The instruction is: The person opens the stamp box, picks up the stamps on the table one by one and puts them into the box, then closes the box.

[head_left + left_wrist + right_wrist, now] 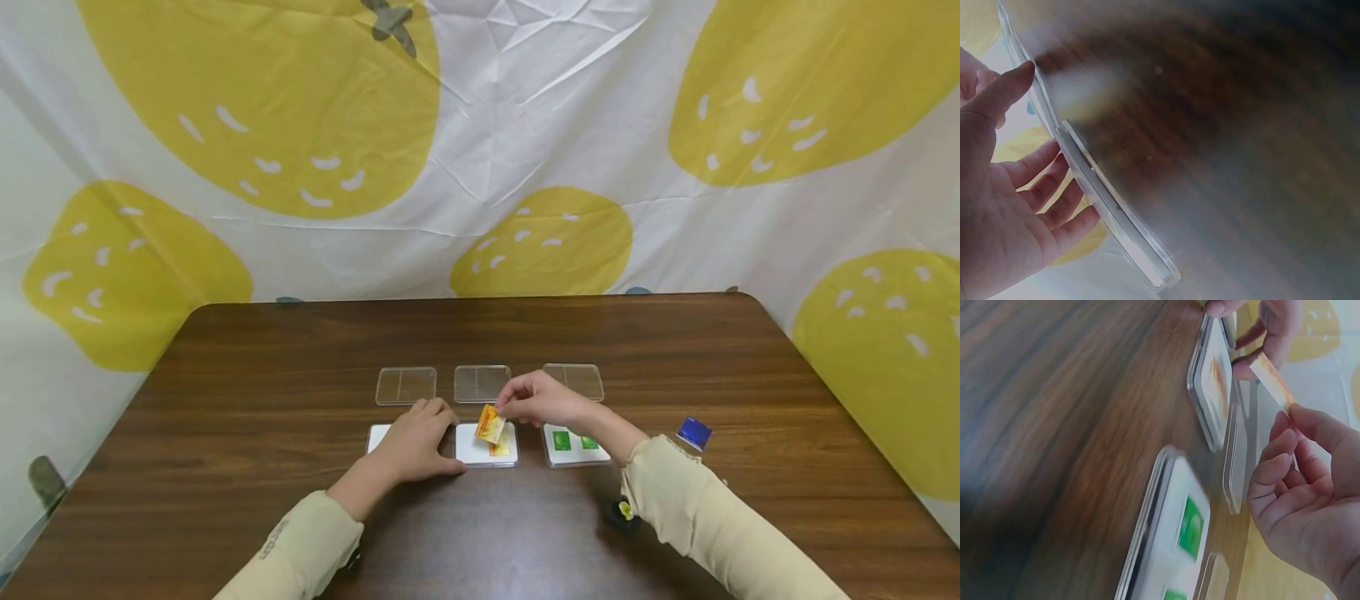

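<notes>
My right hand pinches a small orange-and-yellow printed card between thumb and fingertips. The card is tilted above the middle flat case, which has a white top face. Another orange-yellow piece lies on that face, partly covered by the raised card in the head view. My left hand holds the middle case at its left end, thumb at the near corner and a fingertip at the far one. Under this hand, a similar left case is mostly hidden.
A third white-faced case with green squares lies right of the middle one, partly behind my right forearm. Clear plastic lids stand in a row behind the cases. A blue piece lies farther right on the wooden table.
</notes>
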`<state>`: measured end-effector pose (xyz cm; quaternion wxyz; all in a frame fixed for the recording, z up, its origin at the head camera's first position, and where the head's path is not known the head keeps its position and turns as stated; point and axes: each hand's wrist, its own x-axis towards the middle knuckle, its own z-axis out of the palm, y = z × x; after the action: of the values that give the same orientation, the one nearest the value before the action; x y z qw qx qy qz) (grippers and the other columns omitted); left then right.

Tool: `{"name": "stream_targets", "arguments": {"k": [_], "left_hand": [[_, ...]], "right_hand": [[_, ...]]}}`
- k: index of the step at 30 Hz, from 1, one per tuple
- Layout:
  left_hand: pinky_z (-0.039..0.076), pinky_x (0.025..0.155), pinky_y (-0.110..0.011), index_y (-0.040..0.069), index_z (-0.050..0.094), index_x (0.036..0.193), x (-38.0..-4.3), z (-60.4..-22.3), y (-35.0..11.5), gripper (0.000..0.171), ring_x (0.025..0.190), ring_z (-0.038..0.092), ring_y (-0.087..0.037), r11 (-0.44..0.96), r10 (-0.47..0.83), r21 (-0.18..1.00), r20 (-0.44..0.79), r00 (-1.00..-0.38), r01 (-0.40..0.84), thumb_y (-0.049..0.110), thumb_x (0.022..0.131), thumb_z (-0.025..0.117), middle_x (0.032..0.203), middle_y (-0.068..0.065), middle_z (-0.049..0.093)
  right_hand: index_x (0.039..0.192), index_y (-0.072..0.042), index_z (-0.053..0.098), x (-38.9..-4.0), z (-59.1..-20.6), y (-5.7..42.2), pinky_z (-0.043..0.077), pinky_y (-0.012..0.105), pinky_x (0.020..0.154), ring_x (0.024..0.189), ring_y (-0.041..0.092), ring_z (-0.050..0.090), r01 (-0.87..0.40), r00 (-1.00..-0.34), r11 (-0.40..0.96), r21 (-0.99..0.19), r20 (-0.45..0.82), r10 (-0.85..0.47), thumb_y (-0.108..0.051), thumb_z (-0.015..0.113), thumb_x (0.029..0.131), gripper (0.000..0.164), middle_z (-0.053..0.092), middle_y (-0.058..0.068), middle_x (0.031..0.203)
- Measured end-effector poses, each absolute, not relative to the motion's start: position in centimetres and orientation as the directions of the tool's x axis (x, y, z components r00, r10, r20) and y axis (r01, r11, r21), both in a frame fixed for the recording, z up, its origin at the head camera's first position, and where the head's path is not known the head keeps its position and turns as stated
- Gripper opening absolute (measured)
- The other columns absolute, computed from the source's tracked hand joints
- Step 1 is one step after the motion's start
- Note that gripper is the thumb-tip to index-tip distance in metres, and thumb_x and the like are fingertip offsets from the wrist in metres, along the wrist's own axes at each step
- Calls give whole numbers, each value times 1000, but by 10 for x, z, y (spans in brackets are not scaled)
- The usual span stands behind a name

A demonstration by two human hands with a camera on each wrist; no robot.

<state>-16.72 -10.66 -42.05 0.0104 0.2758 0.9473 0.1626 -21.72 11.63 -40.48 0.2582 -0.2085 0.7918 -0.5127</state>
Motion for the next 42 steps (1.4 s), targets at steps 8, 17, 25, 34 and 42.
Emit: {"name": "stream_targets", "arguments": {"k": [8,17,25,34,42], "left_hand": [[44,79,-39,3,60,102,-168,-421,-108,54,93,48,-24,789,530,327,64,-846,519,40,66,77,100,-7,53],[44,78,-39,3,59,99,-168,-421,-107,52,91,48,-25,785,531,325,84,-843,527,38,65,78,97,-6,53],[44,78,-39,3,59,99,-167,-421,-108,52,92,49,-25,784,533,323,86,-842,529,38,65,78,97,-6,53],[45,77,-39,3,59,98,-167,-421,-108,52,92,49,-26,778,538,324,102,-837,539,38,64,77,97,-7,53],[44,77,-39,3,59,97,-167,-421,-108,52,91,49,-26,780,539,316,102,-836,540,38,64,78,97,-7,53]], "right_hand": [[88,4,65,-221,-407,92,28,19,44,48,5,35,-125,-742,449,-885,-218,-635,-7,61,84,12,48,-7,58],[84,6,66,-220,-409,84,41,18,59,62,2,50,-267,-728,470,-841,-143,-670,-1,63,80,9,63,0,69],[79,-1,68,-218,-411,81,41,17,57,60,0,48,-440,-730,531,-724,-56,-681,-4,65,78,4,62,-2,66],[76,-4,69,-214,-415,77,40,16,61,62,-1,47,-513,-754,556,-655,33,-656,-5,66,76,4,63,-3,67],[73,-6,69,-211,-421,75,40,16,58,60,0,46,-540,-773,590,-600,77,-629,-9,67,76,5,61,-6,65]]}}
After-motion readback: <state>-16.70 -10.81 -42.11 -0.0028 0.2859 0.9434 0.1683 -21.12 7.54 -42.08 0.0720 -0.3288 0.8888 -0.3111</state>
